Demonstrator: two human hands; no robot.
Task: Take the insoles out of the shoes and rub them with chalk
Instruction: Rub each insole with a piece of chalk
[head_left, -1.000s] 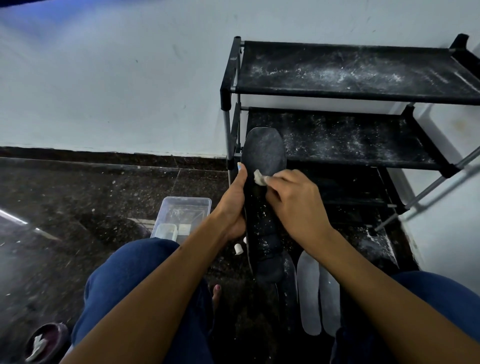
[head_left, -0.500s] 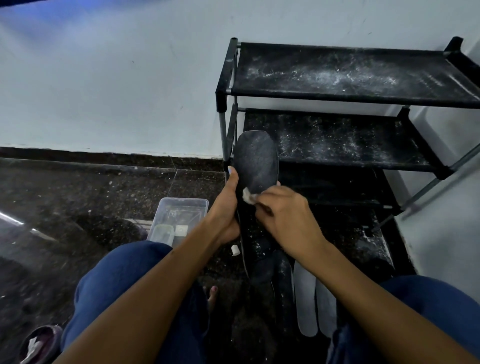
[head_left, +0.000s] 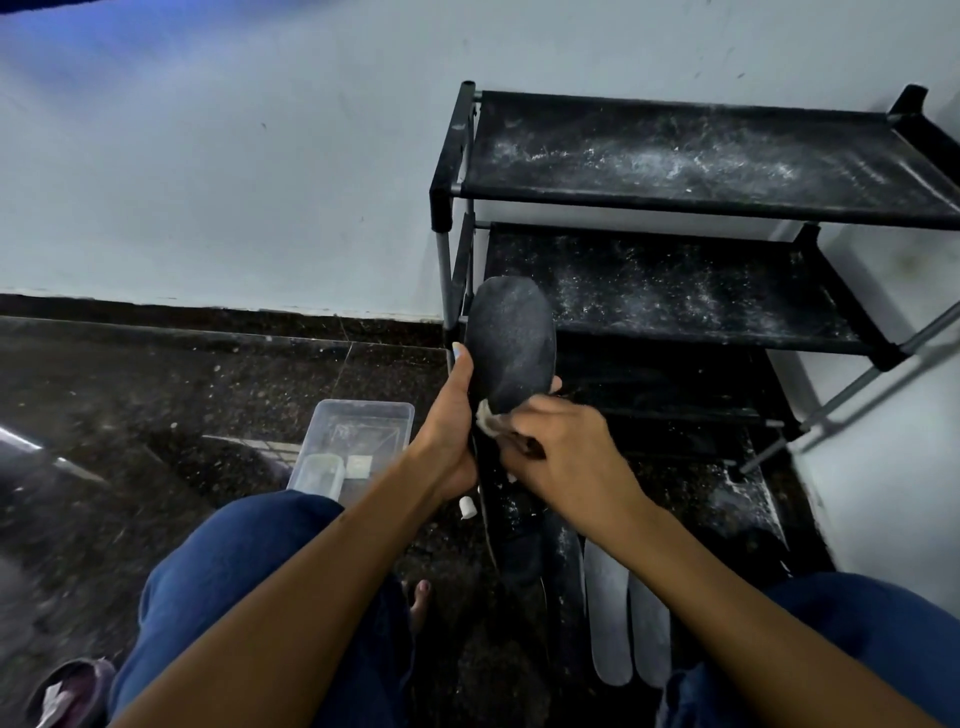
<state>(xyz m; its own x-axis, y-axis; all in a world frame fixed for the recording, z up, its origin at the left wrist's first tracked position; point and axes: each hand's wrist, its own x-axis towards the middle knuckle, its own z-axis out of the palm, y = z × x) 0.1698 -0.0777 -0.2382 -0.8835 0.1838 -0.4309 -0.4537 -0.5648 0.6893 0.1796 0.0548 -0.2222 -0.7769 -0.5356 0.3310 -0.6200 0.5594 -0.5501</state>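
Right now the rubbing step looks to be in hand, with one insole already out of its shoe. Against the far wall stands a black shoe rack (head_left: 701, 171), its shelves dusted white. On the dark floor (head_left: 156, 415) to the left sits a clear plastic box (head_left: 358, 441); two pale insoles (head_left: 618, 623) lie flat on the near floor to the right, and a small white chalk stub (head_left: 467, 506) lies just beside the held insole's lower part.

The dark insole (head_left: 511, 343) is held upright between the knees, toe end up. Her left hand (head_left: 449, 436) grips its left edge, thumb along the side. Her right hand (head_left: 561, 452) pinches a white chalk piece (head_left: 487, 415) pressed to the insole's face.

Compared with a second ago, the chalk has travelled lower and leftward on the insole.

Next, I'd judge, she needs strokes over the toe area, which looks unchalked.
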